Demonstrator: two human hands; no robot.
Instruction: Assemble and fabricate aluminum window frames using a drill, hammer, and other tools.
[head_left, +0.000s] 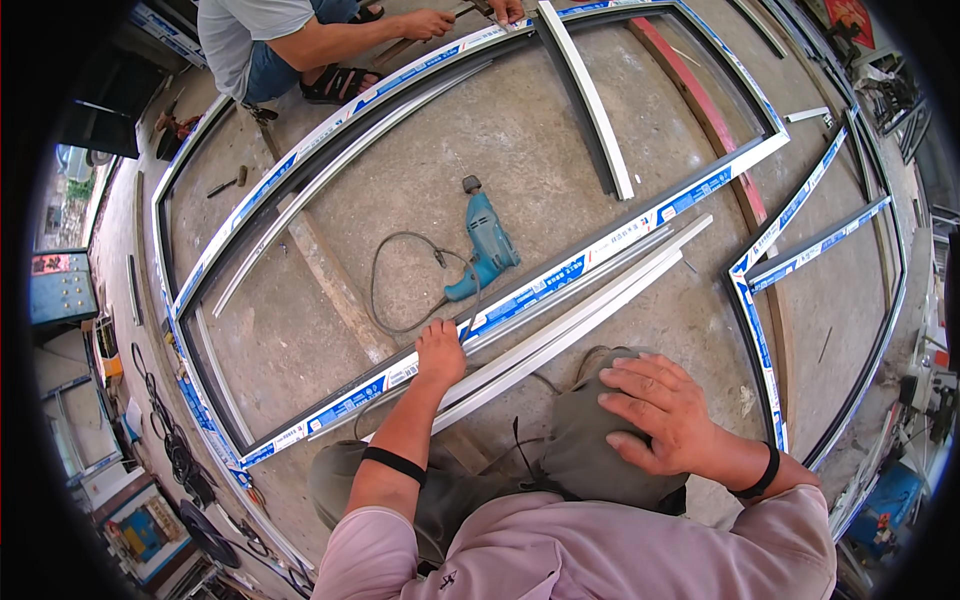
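My left hand (440, 352) curls over the near bar of a long window frame (560, 280) with white profiles and blue-and-white protective film. My right hand (660, 415) rests on my bent knee with its fingers apart and nothing in it. A teal power drill (487, 245) lies on the floor inside the frame, just beyond my left hand. Its grey cord (375, 290) loops to the left and runs under the frame's near bar. White profile strips (600, 310) lie between that bar and my knees.
A co-worker (270, 40) in a grey top squats at the far left, hands at the frame's far bar. A loose white profile (585, 100) crosses that bar. Wooden battens (325, 275) and a red beam (695, 100) lie underneath. Another filmed frame (775, 330) lies right; a hammer (228, 182) left.
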